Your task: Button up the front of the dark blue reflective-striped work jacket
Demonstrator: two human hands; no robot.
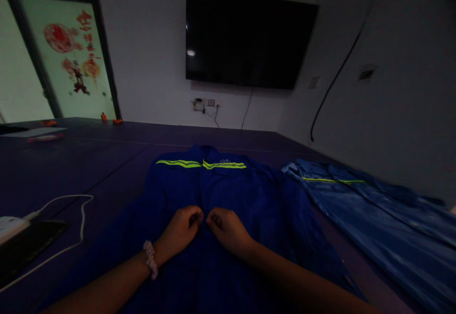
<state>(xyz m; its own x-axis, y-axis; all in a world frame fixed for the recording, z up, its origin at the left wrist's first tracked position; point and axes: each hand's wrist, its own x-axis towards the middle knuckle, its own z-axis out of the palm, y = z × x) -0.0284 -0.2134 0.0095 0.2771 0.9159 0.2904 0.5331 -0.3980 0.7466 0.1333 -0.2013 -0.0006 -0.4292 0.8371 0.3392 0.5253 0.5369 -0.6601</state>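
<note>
A dark blue work jacket (242, 195) with yellow-green reflective stripes across the chest lies spread out, front up, collar away from me. My left hand (183, 228), with a scrunchie (150, 259) on its wrist, is closed in a pinch at the jacket's middle front. Close beside it, my right hand (226, 228) is also closed, its fingertips pinched at the front opening, a small gap from the left. Both hands appear to grip the front edges, though the cloth between the fingers is dim and hard to make out.
A lighter blue garment (370, 209) with a yellow stripe lies at the right. At the left are a dark phone (32, 245) and a white cable (83, 214) on the purple floor (117, 155). A television (249, 38) hangs on the far wall.
</note>
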